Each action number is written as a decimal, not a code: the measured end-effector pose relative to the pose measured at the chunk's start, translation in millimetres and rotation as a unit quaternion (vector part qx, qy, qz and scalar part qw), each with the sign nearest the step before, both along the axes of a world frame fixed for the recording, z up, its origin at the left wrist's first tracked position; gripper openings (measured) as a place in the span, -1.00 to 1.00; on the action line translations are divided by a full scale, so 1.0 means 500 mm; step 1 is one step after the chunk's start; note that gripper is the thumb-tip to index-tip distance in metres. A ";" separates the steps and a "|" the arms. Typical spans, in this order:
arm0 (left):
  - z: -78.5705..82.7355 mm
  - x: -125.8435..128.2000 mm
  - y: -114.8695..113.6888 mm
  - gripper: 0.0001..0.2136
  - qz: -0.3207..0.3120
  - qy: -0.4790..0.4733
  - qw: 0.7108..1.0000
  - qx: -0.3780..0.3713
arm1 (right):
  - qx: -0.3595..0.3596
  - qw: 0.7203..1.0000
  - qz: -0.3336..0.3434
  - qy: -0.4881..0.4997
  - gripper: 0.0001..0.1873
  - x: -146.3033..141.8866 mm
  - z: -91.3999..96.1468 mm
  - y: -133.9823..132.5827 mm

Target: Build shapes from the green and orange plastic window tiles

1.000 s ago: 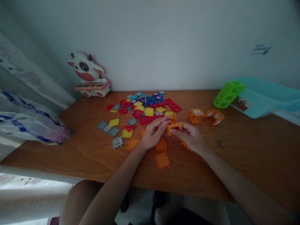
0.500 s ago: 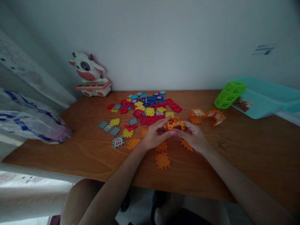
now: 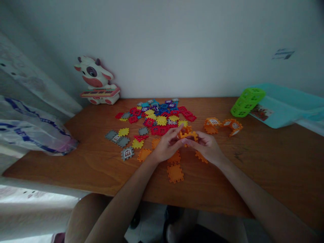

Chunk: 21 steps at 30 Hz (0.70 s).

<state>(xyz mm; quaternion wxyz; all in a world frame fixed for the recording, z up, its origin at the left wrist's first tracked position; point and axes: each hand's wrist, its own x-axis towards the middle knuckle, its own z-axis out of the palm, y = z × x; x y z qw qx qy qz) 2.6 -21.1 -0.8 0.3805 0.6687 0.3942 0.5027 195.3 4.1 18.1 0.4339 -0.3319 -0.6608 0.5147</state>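
Observation:
Between my two hands is a small assembly of orange interlocking tiles (image 3: 189,135), with notched edges and an open frame shape. My left hand (image 3: 168,144) pinches its left side, and my right hand (image 3: 208,145) grips its right side, the thumbs close together at the lower edge. Underneath, on the table, lie flat orange tiles (image 3: 175,173), partly covered by the hands. To the right stand joined orange pieces with white windows (image 3: 231,126). Left of my hands lie a yellow tile (image 3: 138,143) and a grey window tile (image 3: 127,153).
A pile of red, yellow and blue tiles (image 3: 162,120) lies toward the wall. On the right, a green block tower (image 3: 247,102) leans by a turquoise bin (image 3: 283,108). A cow toy with a keyboard (image 3: 97,81) and a plastic bag (image 3: 35,128) are at left.
My right thumb has shifted left along the lower edge of the orange assembly, which is turned slightly. Both hands keep their hold, and the other pieces stay where they were.

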 end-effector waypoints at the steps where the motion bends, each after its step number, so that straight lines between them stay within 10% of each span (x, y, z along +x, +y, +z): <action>1: 0.000 0.000 0.000 -0.54 0.002 0.007 1.000 0.003 | 0.000 1.000 0.000 0.001 -0.67 0.000 -0.001 0.000; 21: -0.001 0.021 0.010 -0.44 -0.016 -0.220 0.957 -0.188 | -0.022 0.998 -0.029 0.052 -0.61 -0.005 -0.009 0.000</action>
